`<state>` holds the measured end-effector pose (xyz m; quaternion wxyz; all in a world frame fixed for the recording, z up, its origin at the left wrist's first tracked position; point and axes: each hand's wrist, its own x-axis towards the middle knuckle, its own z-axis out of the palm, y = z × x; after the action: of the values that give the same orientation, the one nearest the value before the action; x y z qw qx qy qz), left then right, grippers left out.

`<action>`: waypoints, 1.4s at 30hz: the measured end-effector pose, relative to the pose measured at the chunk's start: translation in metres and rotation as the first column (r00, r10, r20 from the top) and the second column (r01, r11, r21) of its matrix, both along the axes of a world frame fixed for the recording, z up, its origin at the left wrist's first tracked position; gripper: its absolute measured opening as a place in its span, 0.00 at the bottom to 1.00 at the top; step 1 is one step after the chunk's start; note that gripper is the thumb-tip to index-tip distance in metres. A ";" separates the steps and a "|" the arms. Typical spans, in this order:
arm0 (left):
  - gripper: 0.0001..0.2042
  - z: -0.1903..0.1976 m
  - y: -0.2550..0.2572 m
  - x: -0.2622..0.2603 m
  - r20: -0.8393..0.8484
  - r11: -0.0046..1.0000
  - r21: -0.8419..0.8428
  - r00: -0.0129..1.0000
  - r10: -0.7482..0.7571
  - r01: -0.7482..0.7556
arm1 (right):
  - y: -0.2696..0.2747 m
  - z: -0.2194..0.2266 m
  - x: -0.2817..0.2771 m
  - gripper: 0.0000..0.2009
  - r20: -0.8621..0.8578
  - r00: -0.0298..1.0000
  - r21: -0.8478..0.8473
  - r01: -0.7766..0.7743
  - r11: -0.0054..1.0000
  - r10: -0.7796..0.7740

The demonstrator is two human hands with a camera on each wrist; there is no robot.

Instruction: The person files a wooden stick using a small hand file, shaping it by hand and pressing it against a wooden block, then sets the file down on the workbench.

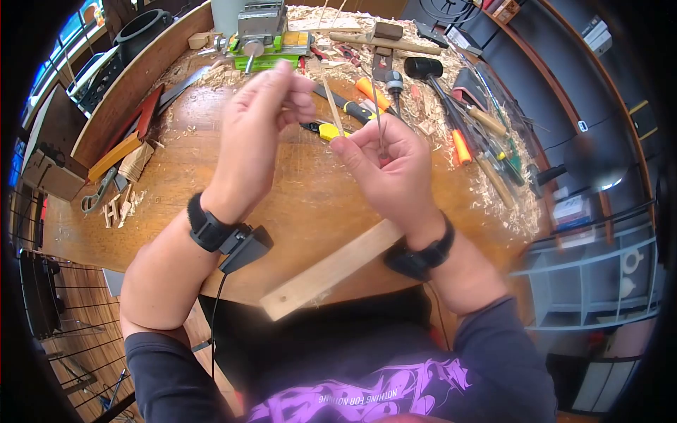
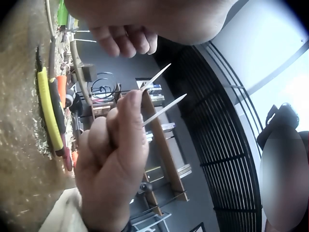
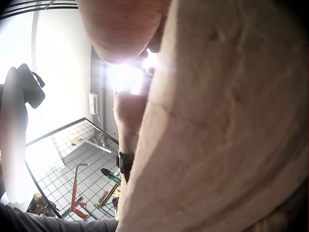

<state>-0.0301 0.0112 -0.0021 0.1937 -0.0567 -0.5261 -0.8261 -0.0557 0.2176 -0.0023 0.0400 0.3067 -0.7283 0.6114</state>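
Two thin wooden chopsticks [image 1: 330, 102] stick up from my right hand [image 1: 395, 166], which holds them between thumb and fingers above the table. In the left wrist view the chopsticks [image 2: 166, 109] show pale, tapered tips standing apart from each other. My left hand [image 1: 264, 106] is raised to the left of them, slightly blurred, with its fingers loosely bent and nothing in it. Below the right wrist, a flat wooden board [image 1: 331, 271] with a small hole near one end lies at the table's front edge. The right hand's own skin fills much of the right wrist view.
On the wooden table [image 1: 303, 204], a yellow-and-black knife [image 1: 356, 111], a black mallet [image 1: 423, 68] and orange-handled tools lie among shavings. A green-based vise [image 1: 264, 42] stands at the back. A handsaw [image 1: 102, 190] and wood scraps [image 1: 123, 206] lie at left.
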 end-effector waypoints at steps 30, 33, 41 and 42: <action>0.15 0.004 0.027 0.013 -0.095 0.983 -0.173 0.992 -0.077 0.060 | 0.008 0.004 -0.003 0.16 0.260 0.929 -0.225 -0.208 0.952 0.264; 0.14 0.003 0.025 0.012 -0.112 0.983 -0.173 0.990 -0.080 0.060 | 0.008 0.004 -0.003 0.16 0.257 0.931 -0.203 -0.210 0.956 0.259; 0.12 0.004 0.026 0.015 -0.110 0.976 -0.215 0.992 -0.065 0.040 | 0.005 0.002 -0.002 0.14 0.249 0.929 -0.218 -0.221 0.951 0.273; 0.12 0.005 0.027 0.015 -0.104 0.982 -0.185 0.993 -0.056 0.036 | 0.006 0.002 -0.002 0.14 0.249 0.929 -0.217 -0.221 0.951 0.273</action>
<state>-0.0151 0.0383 0.0028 0.1971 -0.1313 -0.5869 -0.7743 -0.0579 0.2231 -0.0007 -0.1113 0.3028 -0.6219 0.7135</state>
